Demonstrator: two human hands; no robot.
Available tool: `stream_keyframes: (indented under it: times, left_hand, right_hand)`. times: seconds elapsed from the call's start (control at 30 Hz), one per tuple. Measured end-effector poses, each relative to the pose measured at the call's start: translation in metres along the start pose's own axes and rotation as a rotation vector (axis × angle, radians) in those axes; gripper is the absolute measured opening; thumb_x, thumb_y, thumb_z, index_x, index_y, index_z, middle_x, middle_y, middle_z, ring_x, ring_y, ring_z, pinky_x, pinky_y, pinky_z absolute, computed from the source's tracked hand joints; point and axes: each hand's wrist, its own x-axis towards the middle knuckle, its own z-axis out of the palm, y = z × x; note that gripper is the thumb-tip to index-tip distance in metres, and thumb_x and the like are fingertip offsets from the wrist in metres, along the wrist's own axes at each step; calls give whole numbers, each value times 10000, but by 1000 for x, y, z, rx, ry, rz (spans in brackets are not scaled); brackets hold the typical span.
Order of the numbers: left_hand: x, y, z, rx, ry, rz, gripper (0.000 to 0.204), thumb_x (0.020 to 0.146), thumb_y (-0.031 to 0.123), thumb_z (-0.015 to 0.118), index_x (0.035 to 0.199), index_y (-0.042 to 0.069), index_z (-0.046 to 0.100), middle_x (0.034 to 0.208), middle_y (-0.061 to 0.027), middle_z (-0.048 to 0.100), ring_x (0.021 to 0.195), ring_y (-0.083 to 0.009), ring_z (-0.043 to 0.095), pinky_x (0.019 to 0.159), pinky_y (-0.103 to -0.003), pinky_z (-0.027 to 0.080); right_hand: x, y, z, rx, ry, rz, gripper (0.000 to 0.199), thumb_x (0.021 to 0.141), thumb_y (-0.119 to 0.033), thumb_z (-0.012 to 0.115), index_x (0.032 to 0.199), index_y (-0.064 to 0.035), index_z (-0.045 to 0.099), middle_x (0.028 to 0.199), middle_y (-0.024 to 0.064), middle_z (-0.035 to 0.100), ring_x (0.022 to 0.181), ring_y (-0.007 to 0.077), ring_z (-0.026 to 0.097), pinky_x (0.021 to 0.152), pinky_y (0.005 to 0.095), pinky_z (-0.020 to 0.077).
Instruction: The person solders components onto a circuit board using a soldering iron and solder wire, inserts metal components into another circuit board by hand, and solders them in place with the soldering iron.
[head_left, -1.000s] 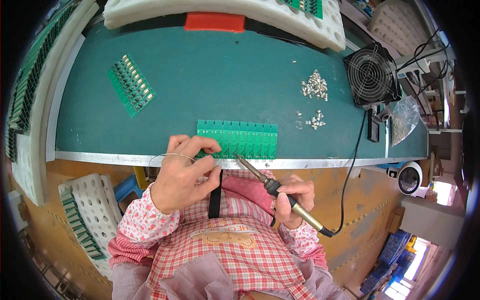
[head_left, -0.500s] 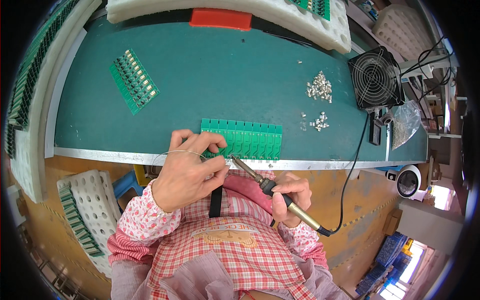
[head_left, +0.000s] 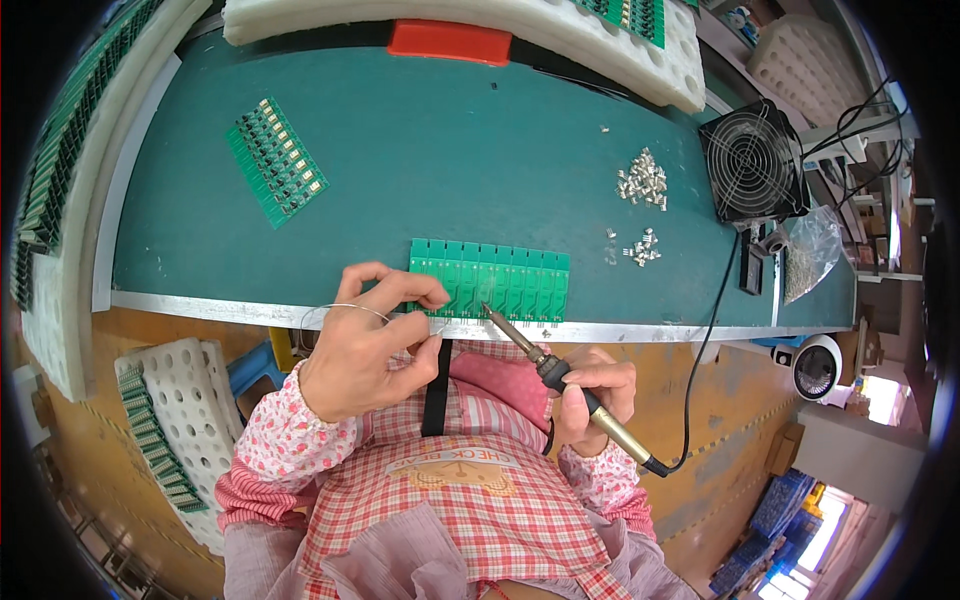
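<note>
Brass-toned metal gleams on the soldering iron [head_left: 545, 364], its grip [head_left: 553, 372] dull black, and there's smooth glossy green on the circuit board [head_left: 500, 276], matt green tabletop [head_left: 420, 150], metal edging [head_left: 640, 333], cloth apron [head_left: 515, 512]!

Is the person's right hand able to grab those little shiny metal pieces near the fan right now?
Probably not just now: the right hand is holding the soldering iron, so it seems too busy to pick up the shiny metal pieces.

There is one left hand [head_left: 362, 350], one right hand [head_left: 603, 390], one soldering iron [head_left: 552, 371], one thin wire [head_left: 345, 306], two green boards [head_left: 500, 283] lying on one green table [head_left: 420, 150], two piles of silver bits [head_left: 643, 183], one red block [head_left: 450, 43], one black fan [head_left: 748, 162] and one clear bag [head_left: 812, 250].
</note>
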Motion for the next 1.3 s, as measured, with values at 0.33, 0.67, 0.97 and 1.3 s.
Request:
stream_keyframes:
  times: [0.33, 0.67, 0.97, 1.3]
  left_hand:
    - [1, 1, 2, 17, 35, 5, 156, 640, 61, 720, 610, 75, 567, 986, -46, 609, 791, -168, 604, 821, -371, 374]
    - [3, 1, 6, 87, 46, -9, 169, 627, 58, 708, 618, 69, 540, 988, -58, 629, 754, -163, 606, 800, -388, 372]
    - [7, 0, 5, 68, 8, -6, 128, 647, 72, 722, 658, 93, 595, 957, -20, 586, 767, -145, 596, 799, -355, 355]
    - [3, -3, 0, 27, 38, 17, 159, 651, 47, 716, 645, 70, 559, 963, -33, 618, 735, -182, 585, 789, -357, 392]
  right_hand:
    - [4, -4, 9, 29, -79, 21, 145, 792, -21, 640, 897, 13, 546, 568, 57, 511, 456, 169, 489, 440, 305, 387]
    - [7, -6, 13, 19, -120, 49, 142, 791, -22, 644, 891, -3, 545, 557, 52, 499, 456, 174, 484, 451, 302, 376]
    - [4, -3, 13, 33, -113, 44, 154, 783, -13, 651, 890, -7, 540, 562, 50, 504, 464, 176, 497, 457, 305, 391]
    - [2, -3, 13, 17, -45, 1, 152, 784, -19, 641, 898, 11, 546, 579, 67, 517, 472, 176, 500, 452, 307, 391]
